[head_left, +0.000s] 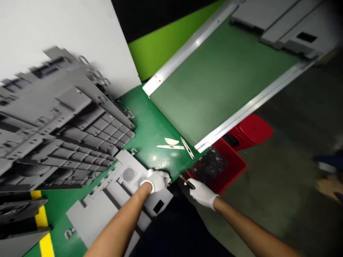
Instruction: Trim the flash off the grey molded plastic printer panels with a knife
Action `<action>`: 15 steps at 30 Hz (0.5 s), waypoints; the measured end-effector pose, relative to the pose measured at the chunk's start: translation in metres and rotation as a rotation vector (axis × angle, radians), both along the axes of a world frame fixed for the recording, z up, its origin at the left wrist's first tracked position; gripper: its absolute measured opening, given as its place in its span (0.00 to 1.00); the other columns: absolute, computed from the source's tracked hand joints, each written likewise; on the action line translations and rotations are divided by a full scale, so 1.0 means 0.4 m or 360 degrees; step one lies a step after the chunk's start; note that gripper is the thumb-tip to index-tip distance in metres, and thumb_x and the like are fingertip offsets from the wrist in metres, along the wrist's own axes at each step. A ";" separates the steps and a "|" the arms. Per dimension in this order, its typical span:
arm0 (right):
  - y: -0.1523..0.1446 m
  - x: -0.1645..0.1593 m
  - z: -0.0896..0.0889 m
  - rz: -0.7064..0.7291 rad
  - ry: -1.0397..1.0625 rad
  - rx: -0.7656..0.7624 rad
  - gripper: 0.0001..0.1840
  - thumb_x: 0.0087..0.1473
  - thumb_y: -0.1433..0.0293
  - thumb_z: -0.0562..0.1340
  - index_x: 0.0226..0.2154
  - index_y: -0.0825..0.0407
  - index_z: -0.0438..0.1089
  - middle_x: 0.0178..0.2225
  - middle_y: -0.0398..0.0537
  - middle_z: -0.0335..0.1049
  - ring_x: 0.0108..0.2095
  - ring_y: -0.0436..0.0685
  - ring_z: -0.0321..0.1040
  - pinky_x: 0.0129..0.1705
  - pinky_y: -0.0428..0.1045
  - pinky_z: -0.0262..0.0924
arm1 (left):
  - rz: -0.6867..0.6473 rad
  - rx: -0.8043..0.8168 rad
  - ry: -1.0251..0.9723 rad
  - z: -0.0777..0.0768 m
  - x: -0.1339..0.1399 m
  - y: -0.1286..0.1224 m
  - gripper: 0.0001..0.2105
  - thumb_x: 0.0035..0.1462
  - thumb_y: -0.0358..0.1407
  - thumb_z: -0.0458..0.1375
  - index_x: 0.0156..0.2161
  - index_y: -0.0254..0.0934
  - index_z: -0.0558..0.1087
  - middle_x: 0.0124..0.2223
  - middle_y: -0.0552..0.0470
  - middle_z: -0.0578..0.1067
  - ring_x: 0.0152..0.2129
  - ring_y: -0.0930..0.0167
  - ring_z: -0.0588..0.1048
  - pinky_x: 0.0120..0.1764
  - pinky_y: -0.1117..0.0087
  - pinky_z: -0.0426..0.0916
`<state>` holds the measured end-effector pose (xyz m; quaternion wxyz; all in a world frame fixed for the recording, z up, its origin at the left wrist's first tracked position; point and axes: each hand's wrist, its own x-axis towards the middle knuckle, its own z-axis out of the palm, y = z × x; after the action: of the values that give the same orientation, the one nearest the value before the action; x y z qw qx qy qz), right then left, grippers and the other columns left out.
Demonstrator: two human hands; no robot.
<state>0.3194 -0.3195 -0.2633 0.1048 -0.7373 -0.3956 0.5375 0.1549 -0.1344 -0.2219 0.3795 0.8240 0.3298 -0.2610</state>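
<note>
A grey plastic panel (93,217) with round speaker-like grilles lies on the green tabletop in front of me. My left hand (158,180), in a white glove, is closed at the panel's right end, fingers curled round its edge. To the right, my gloved right hand (201,192) is wrapped round a small hand tool (189,184) with a black and red handle. Its tip points toward my left hand, and blur hides its exact kind. Beyond the hands lie two thin pointed pale tools, one lengthwise (171,147) and one slanted (187,148), beside a cream curved piece (172,141).
Stacked grey panels (66,125) stand on the left. A green conveyor belt (214,85) with metal rails carries more grey panels (289,25) at its far end. Under its near corner sits a red bin (235,167) with dark and clear scraps. Part of another person (331,178) shows far right.
</note>
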 end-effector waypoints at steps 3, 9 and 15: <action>-0.058 -0.054 -0.012 0.0128 0.0068 0.0006 0.14 0.52 0.77 0.55 0.40 0.48 0.68 0.35 0.44 0.71 0.34 0.53 0.65 0.36 0.46 0.52 | -0.0097 -0.0052 0.0034 -0.027 0.008 0.011 0.13 0.65 0.40 0.52 0.32 0.38 0.76 0.31 0.55 0.78 0.32 0.71 0.73 0.48 0.63 0.63; -0.049 -0.105 -0.027 0.0381 -0.0107 0.0070 0.22 0.48 0.76 0.57 0.47 0.48 0.67 0.42 0.50 0.69 0.40 0.58 0.67 0.40 0.49 0.54 | -0.0132 -0.0088 0.0172 -0.028 0.028 0.019 0.09 0.61 0.37 0.56 0.36 0.37 0.77 0.33 0.54 0.80 0.30 0.72 0.71 0.45 0.69 0.61; -0.010 -0.101 -0.015 0.0579 -0.0257 0.0104 0.16 0.52 0.70 0.57 0.45 0.48 0.67 0.41 0.52 0.72 0.40 0.61 0.70 0.40 0.51 0.57 | -0.0138 -0.0123 0.0211 -0.020 0.035 0.018 0.08 0.61 0.37 0.57 0.37 0.36 0.77 0.36 0.55 0.81 0.33 0.73 0.73 0.48 0.70 0.60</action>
<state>0.2791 -0.3235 -0.2694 -0.0024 -0.6905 -0.5467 0.4737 0.1690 -0.1271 -0.2298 0.3767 0.8031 0.3080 -0.3438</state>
